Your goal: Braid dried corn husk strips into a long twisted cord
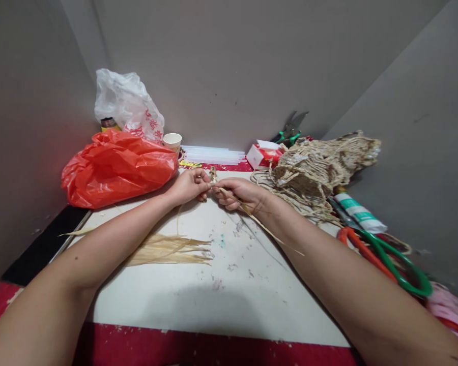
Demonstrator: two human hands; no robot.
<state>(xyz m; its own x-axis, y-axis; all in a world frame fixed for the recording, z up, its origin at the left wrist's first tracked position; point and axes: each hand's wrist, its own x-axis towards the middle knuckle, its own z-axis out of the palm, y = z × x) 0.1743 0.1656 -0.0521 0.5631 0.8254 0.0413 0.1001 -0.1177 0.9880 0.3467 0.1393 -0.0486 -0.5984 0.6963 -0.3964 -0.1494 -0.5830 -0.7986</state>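
My left hand (191, 185) and my right hand (241, 192) meet over the white board, fingertips pinched on a pale dried husk strip (277, 235). Its long tail trails from under my right hand toward the lower right. Just beyond my fingers, the knobby end of a twisted husk piece (212, 174) stands up; my fingers hide where it joins the strip. Another thin strand hangs below my left hand. Under my left forearm lie several flat dried husk leaves (170, 249), partly covered by the arm.
A red plastic bag (118, 165), a white plastic bag (127, 101) and a paper cup (172, 141) stand back left. Clear sticks (213, 154) lie behind. To the right are a red-white box (265, 154), pruning shears (292, 127), coiled twisted cord (316, 162) and green-handled scissors (404, 274).
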